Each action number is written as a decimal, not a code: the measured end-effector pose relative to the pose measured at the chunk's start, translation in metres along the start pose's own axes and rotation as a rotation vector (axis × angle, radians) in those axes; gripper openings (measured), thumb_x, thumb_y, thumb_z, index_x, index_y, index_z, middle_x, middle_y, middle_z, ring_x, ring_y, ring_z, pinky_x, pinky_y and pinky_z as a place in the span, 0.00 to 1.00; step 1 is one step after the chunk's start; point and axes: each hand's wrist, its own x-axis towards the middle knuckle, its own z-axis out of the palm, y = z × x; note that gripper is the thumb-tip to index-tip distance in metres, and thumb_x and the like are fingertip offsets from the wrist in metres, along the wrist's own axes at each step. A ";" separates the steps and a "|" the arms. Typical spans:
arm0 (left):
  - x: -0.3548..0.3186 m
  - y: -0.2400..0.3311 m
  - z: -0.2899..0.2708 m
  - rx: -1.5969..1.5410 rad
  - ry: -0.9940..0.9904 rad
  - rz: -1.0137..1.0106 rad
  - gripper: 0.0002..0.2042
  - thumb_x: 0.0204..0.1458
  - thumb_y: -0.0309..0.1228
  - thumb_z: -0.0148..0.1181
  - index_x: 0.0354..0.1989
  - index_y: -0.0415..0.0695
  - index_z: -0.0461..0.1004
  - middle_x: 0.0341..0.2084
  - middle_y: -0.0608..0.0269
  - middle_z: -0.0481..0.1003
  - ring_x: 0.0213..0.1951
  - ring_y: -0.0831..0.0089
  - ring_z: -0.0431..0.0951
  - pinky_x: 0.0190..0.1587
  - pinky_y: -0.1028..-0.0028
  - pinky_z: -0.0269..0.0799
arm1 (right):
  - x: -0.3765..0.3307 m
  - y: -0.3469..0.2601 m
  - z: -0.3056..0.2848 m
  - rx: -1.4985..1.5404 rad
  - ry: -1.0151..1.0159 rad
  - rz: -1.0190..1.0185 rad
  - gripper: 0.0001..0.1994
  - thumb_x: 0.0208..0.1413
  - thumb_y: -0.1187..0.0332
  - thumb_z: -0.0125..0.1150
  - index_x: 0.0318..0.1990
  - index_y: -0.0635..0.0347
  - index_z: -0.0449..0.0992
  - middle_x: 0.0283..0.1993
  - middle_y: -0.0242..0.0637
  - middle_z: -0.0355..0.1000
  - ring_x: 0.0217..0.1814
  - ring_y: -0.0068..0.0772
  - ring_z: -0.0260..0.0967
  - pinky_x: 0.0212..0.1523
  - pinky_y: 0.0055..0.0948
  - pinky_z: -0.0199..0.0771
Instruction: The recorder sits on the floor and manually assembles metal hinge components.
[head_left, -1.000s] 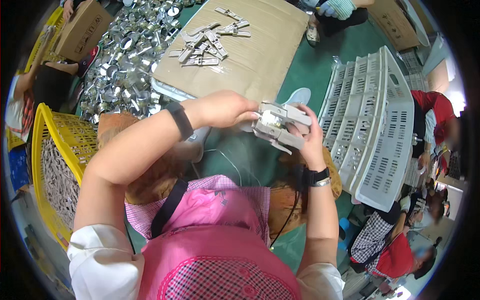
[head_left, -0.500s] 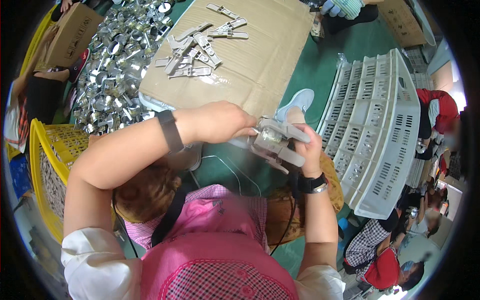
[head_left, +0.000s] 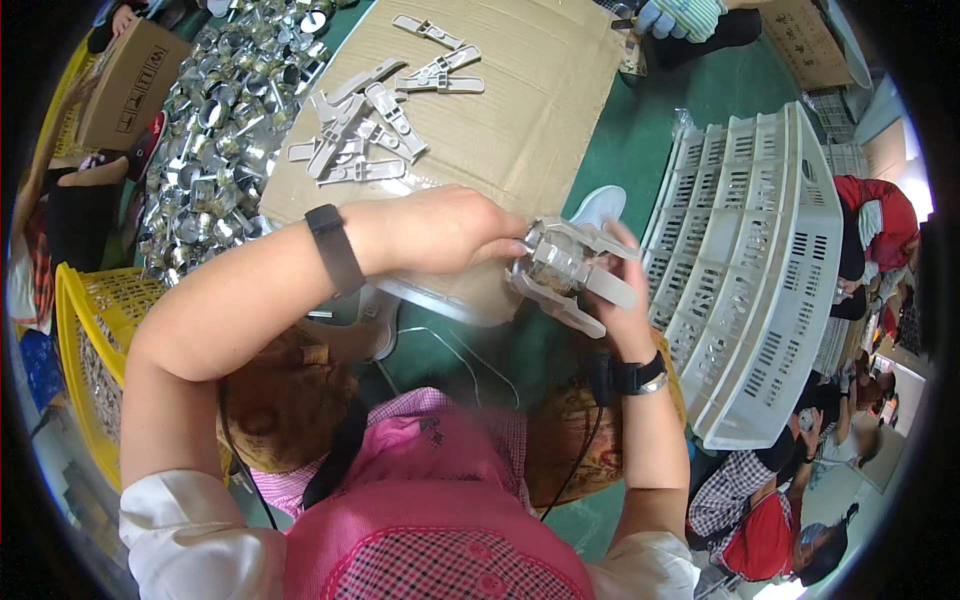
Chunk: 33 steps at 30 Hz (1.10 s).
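Observation:
Over the near edge of the cardboard-covered board (head_left: 500,130), both my hands are on a round metal-and-clear part with grey plastic legs (head_left: 565,262). The legs fan out to the right. My right hand (head_left: 628,305) grips it from the right, its fingers partly behind the legs. My left hand (head_left: 465,232) is closed, thumb and fingertips pinched at the part's left side; anything small between them is hidden. Several loose grey plastic clips (head_left: 395,120) lie in a heap on the cardboard, beyond my left forearm.
A large pile of shiny metal cups with stems (head_left: 215,130) spreads at left. Nearby stands a yellow basket (head_left: 75,330). White perforated crates (head_left: 735,280) stand at right. Across the board is another person's gloved hand (head_left: 680,18); a carton (head_left: 135,85) is at far left.
The part with grey legs has turned and shifted slightly right, so its legs show more widely spread. My left hand has moved with it, still pinching. The board sits lower and further left in view.

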 end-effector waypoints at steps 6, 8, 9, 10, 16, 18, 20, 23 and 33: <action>0.006 -0.010 -0.007 -0.064 -0.072 -0.006 0.13 0.58 0.39 0.43 0.37 0.43 0.70 0.26 0.44 0.72 0.33 0.47 0.72 0.37 0.58 0.66 | 0.023 -0.020 -0.018 -0.210 -0.105 -0.222 0.13 0.43 0.77 0.62 0.39 0.65 0.74 0.38 0.40 0.72 0.41 0.34 0.69 0.44 0.26 0.67; 0.008 -0.015 -0.007 -0.078 -0.085 -0.006 0.14 0.58 0.39 0.43 0.38 0.42 0.70 0.27 0.44 0.72 0.33 0.47 0.72 0.37 0.58 0.66 | 0.030 -0.022 -0.020 -0.262 -0.138 -0.203 0.12 0.43 0.77 0.62 0.39 0.65 0.74 0.38 0.41 0.73 0.40 0.34 0.70 0.44 0.25 0.67; 0.009 -0.017 -0.008 -0.093 -0.099 -0.012 0.14 0.58 0.39 0.43 0.39 0.42 0.70 0.27 0.44 0.72 0.33 0.47 0.72 0.37 0.58 0.66 | 0.033 -0.022 -0.021 -0.231 -0.161 -0.167 0.12 0.44 0.77 0.61 0.39 0.66 0.74 0.38 0.40 0.73 0.40 0.33 0.70 0.43 0.25 0.67; 0.010 -0.019 -0.008 -0.091 -0.095 -0.013 0.14 0.58 0.39 0.43 0.39 0.42 0.70 0.27 0.44 0.72 0.33 0.47 0.72 0.37 0.58 0.66 | 0.036 -0.023 -0.022 -0.201 -0.184 -0.130 0.11 0.44 0.77 0.61 0.39 0.66 0.74 0.38 0.40 0.73 0.40 0.32 0.70 0.42 0.25 0.67; 0.019 -0.025 -0.013 -0.237 -0.112 0.007 0.14 0.58 0.39 0.44 0.39 0.41 0.70 0.29 0.46 0.72 0.34 0.49 0.72 0.39 0.62 0.67 | 0.044 -0.007 -0.026 -0.094 -0.180 -0.148 0.09 0.50 0.78 0.54 0.39 0.67 0.73 0.38 0.39 0.72 0.39 0.30 0.70 0.41 0.25 0.69; 0.021 -0.026 -0.015 -0.273 -0.134 -0.008 0.13 0.58 0.38 0.44 0.40 0.41 0.70 0.29 0.46 0.73 0.35 0.50 0.72 0.39 0.63 0.67 | 0.044 -0.023 -0.018 -0.107 -0.105 -0.143 0.07 0.50 0.78 0.54 0.38 0.67 0.73 0.37 0.39 0.72 0.38 0.29 0.70 0.41 0.25 0.69; 0.023 -0.028 -0.015 -0.322 -0.170 0.027 0.14 0.58 0.38 0.44 0.39 0.41 0.70 0.29 0.47 0.73 0.35 0.50 0.72 0.39 0.63 0.67 | 0.047 -0.017 -0.022 -0.262 -0.093 -0.262 0.06 0.49 0.78 0.53 0.35 0.67 0.72 0.35 0.40 0.72 0.35 0.29 0.71 0.37 0.24 0.70; 0.023 -0.026 -0.007 -0.301 -0.226 0.047 0.14 0.59 0.39 0.43 0.37 0.41 0.70 0.29 0.47 0.73 0.35 0.50 0.72 0.39 0.64 0.67 | 0.048 -0.012 -0.019 -0.310 -0.225 -0.395 0.08 0.49 0.78 0.52 0.37 0.67 0.73 0.34 0.42 0.73 0.33 0.31 0.72 0.35 0.23 0.70; 0.013 -0.025 0.006 -0.216 -0.205 0.013 0.15 0.59 0.40 0.41 0.35 0.41 0.69 0.30 0.47 0.72 0.34 0.49 0.71 0.39 0.62 0.66 | 0.036 -0.003 -0.016 0.054 -0.174 0.059 0.12 0.60 0.69 0.46 0.47 0.67 0.68 0.37 0.39 0.72 0.34 0.24 0.71 0.36 0.22 0.71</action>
